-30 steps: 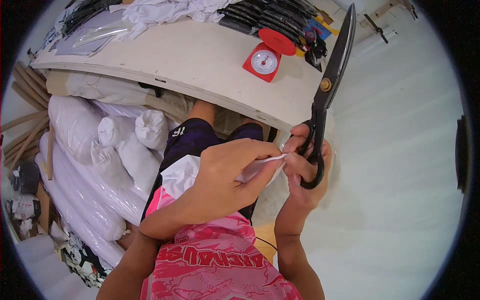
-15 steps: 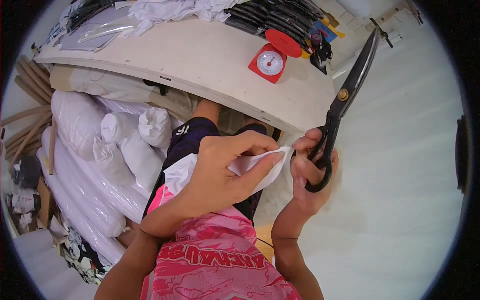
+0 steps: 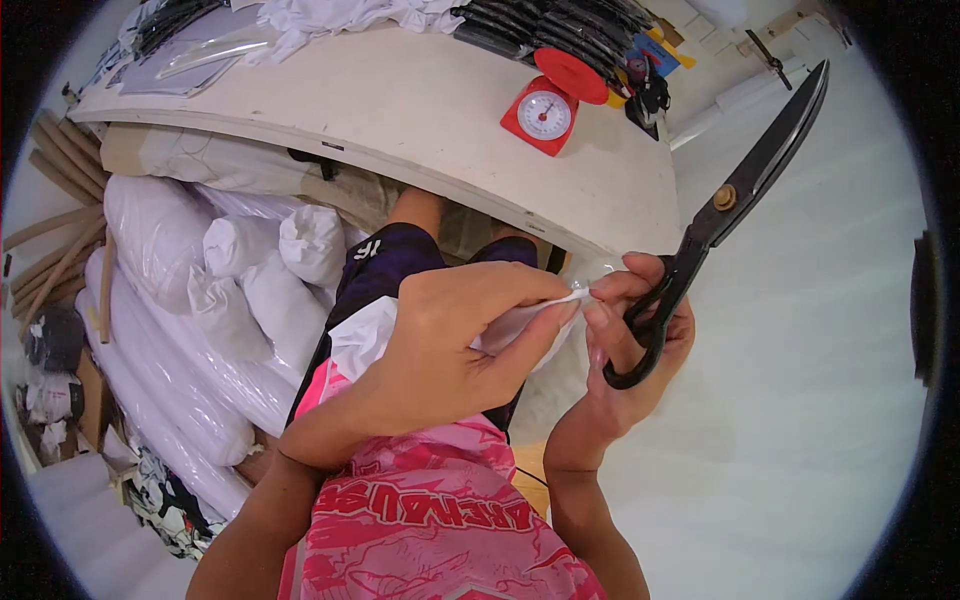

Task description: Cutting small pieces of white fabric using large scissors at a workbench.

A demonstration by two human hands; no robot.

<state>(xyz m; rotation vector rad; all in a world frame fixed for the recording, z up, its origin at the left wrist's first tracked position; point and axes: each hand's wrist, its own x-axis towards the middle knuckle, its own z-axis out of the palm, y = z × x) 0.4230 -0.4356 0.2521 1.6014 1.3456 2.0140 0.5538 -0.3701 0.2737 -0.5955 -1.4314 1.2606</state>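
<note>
Your left hand (image 3: 440, 340) pinched the edge of the thin white cloth (image 3: 510, 328) above your lap. Your right hand (image 3: 620, 345), gripping large black-handled metal scissors (image 3: 712, 222), had just closed the gap, fingertips seemingly touching, so both hands met there.

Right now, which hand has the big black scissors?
The right hand: it grips the scissors by their black handles, while the left hand holds none and pinches white cloth.
</note>
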